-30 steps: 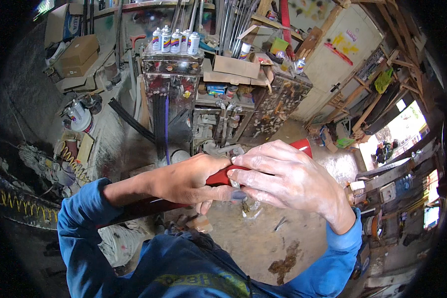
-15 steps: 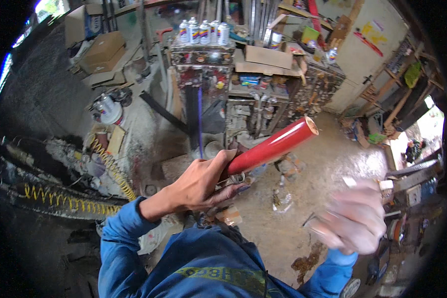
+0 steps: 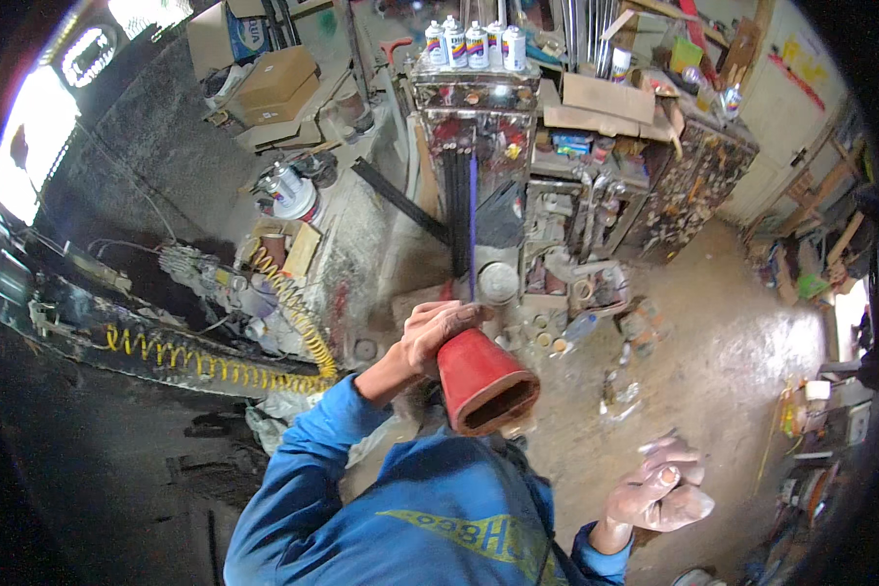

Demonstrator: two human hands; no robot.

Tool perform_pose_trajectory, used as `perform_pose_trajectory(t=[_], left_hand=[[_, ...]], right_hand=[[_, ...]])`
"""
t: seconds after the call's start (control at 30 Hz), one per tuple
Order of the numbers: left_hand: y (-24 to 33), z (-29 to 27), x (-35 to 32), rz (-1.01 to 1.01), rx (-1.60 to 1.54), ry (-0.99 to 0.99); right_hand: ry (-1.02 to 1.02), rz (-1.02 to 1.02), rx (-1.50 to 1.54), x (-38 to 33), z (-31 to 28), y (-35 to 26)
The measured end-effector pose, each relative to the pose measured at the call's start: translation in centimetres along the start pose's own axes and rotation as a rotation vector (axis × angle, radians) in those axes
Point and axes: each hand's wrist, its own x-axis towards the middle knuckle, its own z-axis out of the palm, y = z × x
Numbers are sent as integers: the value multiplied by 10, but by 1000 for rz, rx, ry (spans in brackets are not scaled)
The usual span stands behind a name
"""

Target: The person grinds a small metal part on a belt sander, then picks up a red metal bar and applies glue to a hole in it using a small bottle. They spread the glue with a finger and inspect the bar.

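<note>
Two bare hands are showing against a cluttered workshop seen from above. At the centre of the frame, the left hand [image 3: 432, 337] is gripping a red, flaring, hollow piece [image 3: 479, 371] with an oblong open mouth and a brownish bare rim. Its fingers are closing around the narrower upper part, the tips looking grey with dust; the far end is hiding behind the hand. The mouth is facing the viewer and tilting toward the lower right, overlapping the chest of a blue long-sleeved top with a yellow-green print [image 3: 391, 479]; whether they are touching, the view is not telling.

At the lower right, the right hand [image 3: 659, 493], whitened with powder, is hanging well apart from the piece, fingers loosely curling, with nothing visible between them.

A coiled yellow plastic hose [image 3: 205, 367] is stretching across the left of the frame, and white spray cans with coloured labels [image 3: 475, 49] are standing at the top. A smooth, brownish-grey floor [image 3: 723, 342] is filling the right.

The main risk is seeming to lie in the one-handed hold: dusty fingers could be slipping, sending the unsupported wide end to the floor and chipping its rim. Swinging closer, the mouth could also be rubbing the top and scuffing the red surface.
</note>
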Motion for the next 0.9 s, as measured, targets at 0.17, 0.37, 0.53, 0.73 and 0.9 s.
perform_pose_trajectory(t=[0.17, 0.37, 0.53, 0.73, 0.9], left_hand=[[-1, 0, -12, -39, 10, -7], [8, 2, -10, -404, -225, -75], [-2, 17, -12, -455, -490, 9], [-2, 18, -19, -723, -141, 190], [-45, -5, -26, -1156, -245, -111]], right_hand=[[-123, -64, -8, 1, -4, 4], [-532, 217, 84, -9, 11, -7], [-570, 367, 237, -3, 31, -11], [-828, 321, 12, -65, 38, 58], [-998, 986, -40, -190, 32, 152]])
